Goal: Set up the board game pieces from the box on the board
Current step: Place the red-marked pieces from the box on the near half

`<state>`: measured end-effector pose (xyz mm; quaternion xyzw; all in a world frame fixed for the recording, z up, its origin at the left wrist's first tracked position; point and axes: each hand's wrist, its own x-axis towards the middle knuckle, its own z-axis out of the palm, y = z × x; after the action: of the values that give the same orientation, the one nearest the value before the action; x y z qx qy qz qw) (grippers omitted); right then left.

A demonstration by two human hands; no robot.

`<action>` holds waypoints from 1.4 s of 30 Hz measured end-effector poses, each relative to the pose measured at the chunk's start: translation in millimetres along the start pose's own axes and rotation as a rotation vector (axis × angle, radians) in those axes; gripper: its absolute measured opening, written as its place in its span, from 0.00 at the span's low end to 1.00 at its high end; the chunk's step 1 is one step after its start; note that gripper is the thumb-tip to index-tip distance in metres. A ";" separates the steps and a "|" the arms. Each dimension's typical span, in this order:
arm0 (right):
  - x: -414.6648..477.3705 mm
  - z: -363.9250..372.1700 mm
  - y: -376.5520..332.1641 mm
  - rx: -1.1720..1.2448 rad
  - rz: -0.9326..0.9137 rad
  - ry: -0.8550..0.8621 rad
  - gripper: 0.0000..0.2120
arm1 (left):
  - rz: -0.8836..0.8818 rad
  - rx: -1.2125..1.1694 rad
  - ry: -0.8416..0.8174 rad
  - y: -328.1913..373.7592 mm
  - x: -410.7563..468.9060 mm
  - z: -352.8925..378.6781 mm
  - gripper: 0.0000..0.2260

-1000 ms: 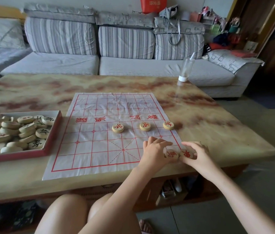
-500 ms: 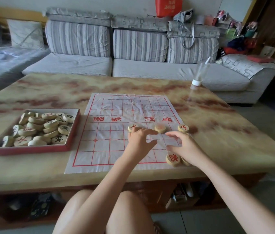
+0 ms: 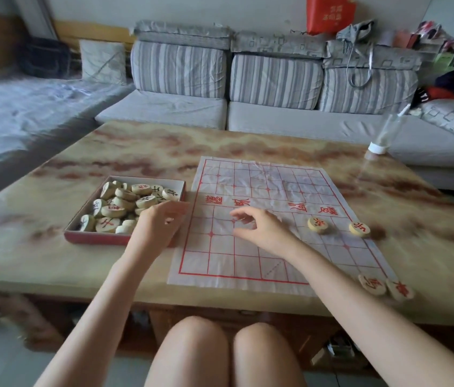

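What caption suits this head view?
Left hand at the box, right hand over the paper board, four placed pieces visible.

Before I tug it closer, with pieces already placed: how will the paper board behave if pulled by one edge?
Its creases suggest the board is thin and floppy, so it would probably buckle. It looks light; the pieces on it may shift.

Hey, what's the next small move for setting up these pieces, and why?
Probably dip the left hand into the box and pick up one piece. That hand hovers at the box's near right corner holding nothing, the pile is still heaped, and only four pieces show on the board, along its right side. The right hand hangs empty over it.
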<state>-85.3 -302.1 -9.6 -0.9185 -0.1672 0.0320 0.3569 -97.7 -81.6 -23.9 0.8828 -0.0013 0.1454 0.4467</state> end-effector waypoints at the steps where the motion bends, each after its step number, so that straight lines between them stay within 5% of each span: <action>1: 6.7 5.3 -7.1 0.007 -0.012 -0.017 0.19 | -0.023 0.012 0.025 -8.0 0.1 -10.6 0.12; 15: 78.3 79.3 -78.6 0.045 -0.089 -0.151 0.17 | -0.119 0.523 0.255 -84.6 4.0 -72.4 0.13; 28: 132.3 135.5 -130.8 -0.046 -0.178 -0.247 0.19 | -0.212 0.564 0.090 -96.6 26.5 -84.5 0.26; 35: 161.8 163.0 -124.2 -0.391 -0.226 -0.351 0.18 | -0.178 0.450 0.163 -100.0 24.2 -79.3 0.24; 42: 154.8 151.9 -120.5 -0.404 -0.398 -0.291 0.18 | -0.164 0.366 0.187 -99.3 21.7 -77.6 0.24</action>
<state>-0.8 -70.0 -32.8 -0.9058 -0.3960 0.0588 0.1391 -83.6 42.1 -53.2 0.9290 0.1383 0.1878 0.2873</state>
